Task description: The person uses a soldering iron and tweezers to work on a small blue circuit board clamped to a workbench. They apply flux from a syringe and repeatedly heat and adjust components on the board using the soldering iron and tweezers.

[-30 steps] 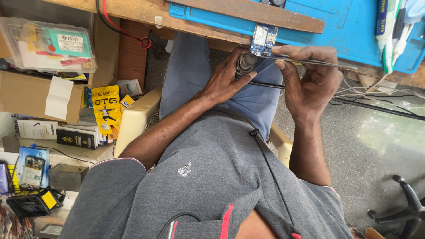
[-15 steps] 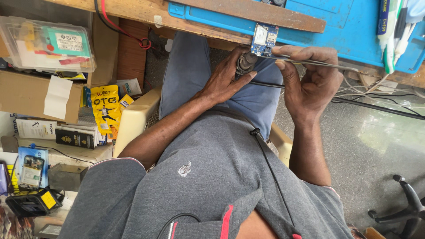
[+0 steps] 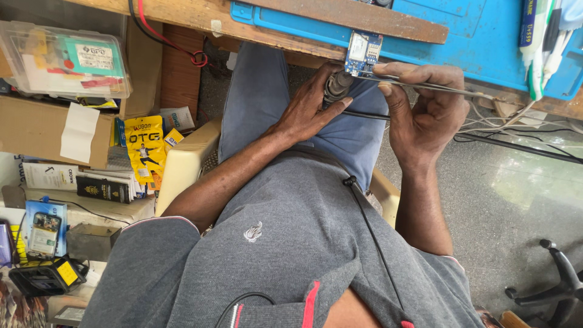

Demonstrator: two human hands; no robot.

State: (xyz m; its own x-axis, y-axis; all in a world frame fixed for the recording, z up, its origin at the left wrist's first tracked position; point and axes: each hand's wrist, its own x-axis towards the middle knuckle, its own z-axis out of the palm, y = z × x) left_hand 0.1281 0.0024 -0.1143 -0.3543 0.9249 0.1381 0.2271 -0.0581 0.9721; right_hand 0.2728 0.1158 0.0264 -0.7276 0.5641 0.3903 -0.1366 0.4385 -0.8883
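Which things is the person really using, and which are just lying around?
In use:
left hand gripping a small dark cylinder
right hand holding a thin metal tool
small blue circuit board at the edge of the blue mat

Just lying about:
clear plastic box
yellow packet
cardboard box
pens

small blue circuit board, thin metal tweezers touching
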